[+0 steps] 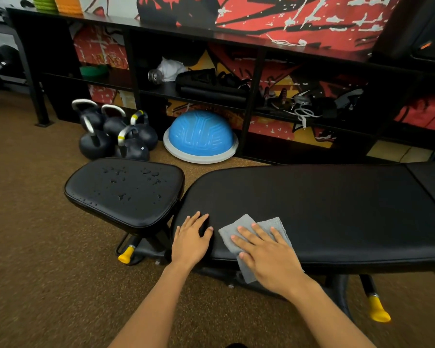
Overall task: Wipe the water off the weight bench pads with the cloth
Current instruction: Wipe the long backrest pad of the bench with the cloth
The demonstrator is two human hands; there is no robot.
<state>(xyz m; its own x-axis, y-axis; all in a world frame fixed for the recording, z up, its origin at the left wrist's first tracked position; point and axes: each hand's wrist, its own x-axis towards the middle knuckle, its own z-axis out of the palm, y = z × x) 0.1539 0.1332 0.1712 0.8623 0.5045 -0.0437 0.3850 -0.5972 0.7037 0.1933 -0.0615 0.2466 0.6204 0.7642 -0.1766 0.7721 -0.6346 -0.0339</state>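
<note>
The long black back pad [312, 204] of the weight bench runs across the middle and right; its surface shows no drops. To its left, the smaller seat pad [98, 194] carries scattered water drops on its top. A grey cloth [274, 224] lies on the near left end of the long pad, partly hanging over the front edge. My right hand [266, 257] presses flat on the cloth with fingers spread. Resting bare on the rounded left end of the long pad is my left hand [191, 237], fingers apart, holding nothing.
Several black kettlebells [116, 134] and a blue balance dome [200, 136] sit on the brown carpet behind the seat pad. A black shelf unit [249, 96] with gear lines the painted wall. Yellow-tipped adjustment handles [126, 254] [377, 310] stick out under the bench.
</note>
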